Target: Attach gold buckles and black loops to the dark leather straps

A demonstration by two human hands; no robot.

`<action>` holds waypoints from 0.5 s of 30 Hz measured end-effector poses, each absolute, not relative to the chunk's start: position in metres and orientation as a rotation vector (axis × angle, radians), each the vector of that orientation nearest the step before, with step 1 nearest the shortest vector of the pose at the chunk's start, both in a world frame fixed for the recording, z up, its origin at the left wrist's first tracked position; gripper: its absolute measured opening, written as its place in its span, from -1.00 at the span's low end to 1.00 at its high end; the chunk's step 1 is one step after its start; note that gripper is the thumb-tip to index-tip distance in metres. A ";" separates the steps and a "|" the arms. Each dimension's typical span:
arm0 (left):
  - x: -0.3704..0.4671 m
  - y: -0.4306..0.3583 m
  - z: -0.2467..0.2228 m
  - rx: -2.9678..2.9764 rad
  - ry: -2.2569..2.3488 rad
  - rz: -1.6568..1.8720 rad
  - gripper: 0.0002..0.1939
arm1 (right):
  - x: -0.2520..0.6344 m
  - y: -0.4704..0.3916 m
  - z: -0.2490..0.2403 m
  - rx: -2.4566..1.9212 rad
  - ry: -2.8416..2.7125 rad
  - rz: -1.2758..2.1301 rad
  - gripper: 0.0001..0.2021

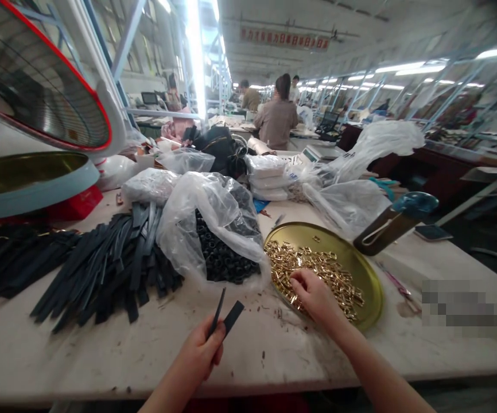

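Observation:
Near the front of the table, my left hand (208, 344) is closed around a dark strap (233, 316), whose two ends stick up past the fingers. My right hand (313, 292) is over the round gold tray (374, 307), its fingers bent and pinched together among small gold buckles (330, 267). Whatever lies between those fingertips is too small or hidden to make out. Just left of the tray, a clear plastic bag (183, 229) lies open with many small black loops (226, 252) inside. A fanned pile of dark straps (115, 264) spreads further left.
A brown bottle (386, 223) with a blue lid stands behind the tray on the right, and a pink-handled tool (397, 284) lies beside it. At left are a fan (46, 74) and a blue-rimmed round tray (37, 192). Plastic-wrapped bundles (268, 175) line the back; a person (276, 117) sits beyond.

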State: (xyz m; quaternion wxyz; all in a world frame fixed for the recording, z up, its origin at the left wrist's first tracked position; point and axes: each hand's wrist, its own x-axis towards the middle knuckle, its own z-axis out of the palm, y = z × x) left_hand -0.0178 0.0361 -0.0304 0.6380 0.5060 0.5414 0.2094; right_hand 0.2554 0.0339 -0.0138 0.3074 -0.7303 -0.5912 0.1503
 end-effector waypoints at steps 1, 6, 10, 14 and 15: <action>-0.017 0.040 -0.030 1.169 1.248 0.500 -0.52 | 0.251 0.039 -0.010 -1.898 -1.601 0.377 -0.85; -0.015 0.054 -0.017 1.108 1.286 0.609 -0.59 | 0.199 0.070 -0.001 -1.566 -1.886 0.435 -0.77; -0.015 0.057 -0.009 1.045 1.268 0.656 -0.60 | 0.189 0.110 -0.017 -1.543 -1.946 0.468 -0.64; -0.019 0.058 -0.015 1.009 1.267 0.656 -0.58 | 0.215 0.131 -0.029 -1.740 -1.783 0.362 -0.56; -0.020 0.059 -0.016 1.003 1.269 0.651 -0.58 | 0.219 0.130 -0.030 -1.764 -1.774 0.349 -0.58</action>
